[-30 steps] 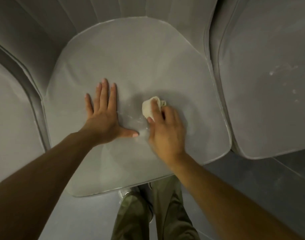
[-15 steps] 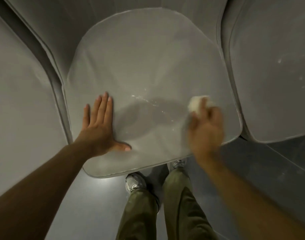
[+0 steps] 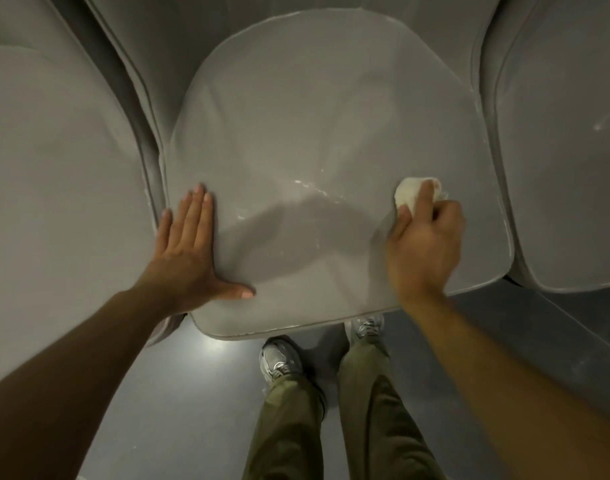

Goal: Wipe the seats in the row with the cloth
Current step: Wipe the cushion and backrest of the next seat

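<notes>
Middle seat [image 3: 314,116]: grey, glossy, pale streaks [image 3: 307,185] at centre.
Cloth [image 3: 409,195]: white wad near the seat's right edge, clenched in right hand [image 3: 424,244].
Left hand [image 3: 189,251]: flat, fingers straight, bracing the left edge.
Advice: firm overlapping strokes leftward across the streaks.

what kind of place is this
Probably a stadium, arena or hall stand: identical grey moulded seats side by side, the middle seat flanked closely by the left seat and the right seat, over a smooth grey floor.
</notes>
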The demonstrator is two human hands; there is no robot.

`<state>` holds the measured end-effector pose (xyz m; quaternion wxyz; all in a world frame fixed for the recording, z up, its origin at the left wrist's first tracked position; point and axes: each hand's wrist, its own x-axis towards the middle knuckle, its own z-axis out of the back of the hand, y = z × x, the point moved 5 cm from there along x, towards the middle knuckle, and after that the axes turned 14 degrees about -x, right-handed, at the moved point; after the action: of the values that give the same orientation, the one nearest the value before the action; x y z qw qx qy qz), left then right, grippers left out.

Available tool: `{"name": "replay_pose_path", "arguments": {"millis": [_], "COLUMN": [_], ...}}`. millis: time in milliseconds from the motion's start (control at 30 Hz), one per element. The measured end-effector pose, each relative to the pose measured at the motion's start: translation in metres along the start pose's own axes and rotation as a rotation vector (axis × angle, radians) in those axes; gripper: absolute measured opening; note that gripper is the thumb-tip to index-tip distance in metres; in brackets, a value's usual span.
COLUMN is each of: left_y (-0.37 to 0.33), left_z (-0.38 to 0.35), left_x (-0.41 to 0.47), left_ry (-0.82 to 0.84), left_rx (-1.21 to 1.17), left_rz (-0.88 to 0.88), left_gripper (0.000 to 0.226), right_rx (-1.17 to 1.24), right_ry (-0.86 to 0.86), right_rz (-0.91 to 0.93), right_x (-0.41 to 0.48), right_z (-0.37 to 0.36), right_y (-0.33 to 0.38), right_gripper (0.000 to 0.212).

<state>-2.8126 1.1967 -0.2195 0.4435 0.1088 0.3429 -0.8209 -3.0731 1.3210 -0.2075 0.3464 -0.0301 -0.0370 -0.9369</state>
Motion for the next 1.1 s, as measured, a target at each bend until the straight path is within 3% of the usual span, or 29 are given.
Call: {"name": "replay_pose_path", "arguments": {"millis": [133,300,433,533,633,733,833,967,1100], "left_y": [0.005,0.008,0.017,0.022,0.023,0.025,0.026,0.033,0.045], "left_z": [-0.004,-0.002,0.000,-0.005,-0.007,-0.008,-0.008,-0.009,-0.013], "left_x": [-0.002,-0.004,-0.009,-0.009,-0.007,-0.006,-0.007,-0.022,-0.041], "left_ry": [-0.025,-0.043,-0.068,-0.097,-0.094,-0.113,-0.100,-0.105,-0.030], "left_rx": [-0.054,-0.025,-0.044,-0.043,-0.015,-0.014,-0.046,-0.022,0.084], "left_rz": [0.028,0.017,0.029,0.017,0.013,0.013,0.020,-0.012,-0.021], "left_gripper": [0.147,0.145,0.147,0.145,0.144,0.146,0.145,0.143,0.140], "right_rx": [-0.025,0.175,0.161,0.001,-0.068,0.020,0.093,0.196,0.105], "right_ry": [0.029,0.103,-0.047,0.085,0.084,0.035,0.077,0.063,0.068], "right_rz": [0.100,0.460,0.321,0.308,0.376,0.606,0.720,0.673,0.635], "right_x": [-0.040,-0.061,0.009,0.062,0.033,-0.046,-0.063,-0.019,0.013], "right_z": [-0.014,0.003,0.013,-0.008,-0.018,-0.014,-0.005,0.010,-0.007], "right_y": [0.076,0.118,0.084,0.086,0.109,0.132,0.135,0.132,0.152], "right_gripper": [0.045,0.048,0.045,0.046,0.050,0.046,0.044,0.048,0.045]}}
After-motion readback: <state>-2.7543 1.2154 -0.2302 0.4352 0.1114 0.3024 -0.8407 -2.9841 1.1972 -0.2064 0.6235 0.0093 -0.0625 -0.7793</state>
